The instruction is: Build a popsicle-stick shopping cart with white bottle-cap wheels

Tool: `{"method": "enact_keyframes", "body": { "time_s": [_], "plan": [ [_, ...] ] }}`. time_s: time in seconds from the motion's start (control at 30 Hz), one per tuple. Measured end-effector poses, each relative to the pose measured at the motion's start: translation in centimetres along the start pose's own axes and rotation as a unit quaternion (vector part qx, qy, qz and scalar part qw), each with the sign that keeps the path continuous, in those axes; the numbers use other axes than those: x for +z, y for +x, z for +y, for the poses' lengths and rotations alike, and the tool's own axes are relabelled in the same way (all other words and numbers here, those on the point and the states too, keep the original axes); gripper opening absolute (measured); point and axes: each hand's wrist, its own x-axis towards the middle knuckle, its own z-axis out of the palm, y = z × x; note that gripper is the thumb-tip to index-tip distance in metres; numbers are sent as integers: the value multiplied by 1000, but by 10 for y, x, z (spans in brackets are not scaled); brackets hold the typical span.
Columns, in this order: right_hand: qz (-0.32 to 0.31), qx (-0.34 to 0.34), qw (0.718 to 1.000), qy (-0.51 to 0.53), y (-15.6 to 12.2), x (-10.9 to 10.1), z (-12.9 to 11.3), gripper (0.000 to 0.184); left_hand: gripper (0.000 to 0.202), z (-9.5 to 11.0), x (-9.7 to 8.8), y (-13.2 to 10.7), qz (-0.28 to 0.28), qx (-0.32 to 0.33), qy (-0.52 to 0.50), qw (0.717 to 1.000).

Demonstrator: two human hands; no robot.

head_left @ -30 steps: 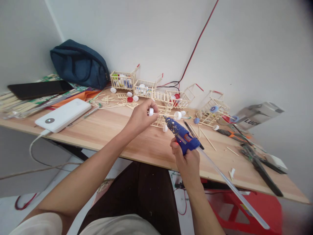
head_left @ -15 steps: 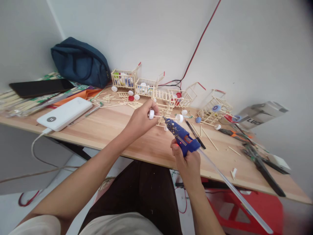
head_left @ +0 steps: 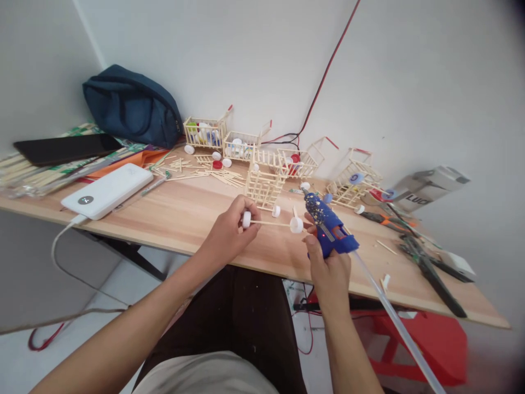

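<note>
My left hand point(head_left: 229, 230) pinches one end of a thin wooden stick axle point(head_left: 270, 222) that carries a white bottle cap at each end. It hangs just above the front part of the wooden table point(head_left: 172, 213). My right hand point(head_left: 330, 271) is wrapped round a blue hot glue gun point(head_left: 328, 227) whose nozzle points up and away, to the right of the axle's far cap. A long clear glue stick point(head_left: 394, 323) trails from the back of the gun. A small stick cart point(head_left: 263, 183) stands on the table behind the axle.
Several more stick carts point(head_left: 207, 131) with bottle caps line the wall, with loose sticks point(head_left: 213, 175) before them. At the left lie a white power bank point(head_left: 107, 190), a black phone point(head_left: 61, 148) and a blue bag point(head_left: 131, 106). Pliers and cutters point(head_left: 426, 262) lie at the right.
My left hand has drawn the stick axle with its caps down and toward me, away from the stick cart. My right hand has shifted the glue gun to the right of the axle.
</note>
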Motion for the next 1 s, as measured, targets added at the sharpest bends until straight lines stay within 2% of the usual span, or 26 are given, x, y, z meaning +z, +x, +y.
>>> {"method": "enact_keyframes", "body": {
  "time_s": [0.27, 0.47, 0.53, 0.73, 0.9, 1.0],
  "plan": [
    [4, 93, 994, 61, 8, 9, -3, 35, 13, 7, 1, 3, -19, -14, -7, 1000],
    [21, 81, 996, 44, 11, 8, -5, 34, 31, -3, -1, 4, -17, -45, -139, 989],
    [22, 70, 996, 46, 11, 8, -4, 33, 31, -5, -1, 3, -21, -57, -146, 987],
    [25, 47, 997, 57, 13, 12, 2, 31, 30, -1, -2, -2, 9, -29, -60, 998],
    [32, 35, 997, 57, 14, 15, 2, 30, 12, 5, -2, -3, 41, 30, 66, 997],
    [33, 31, 998, 52, 14, 15, 1, 30, 11, 4, -2, -3, 51, 66, 98, 992]
  ]
}}
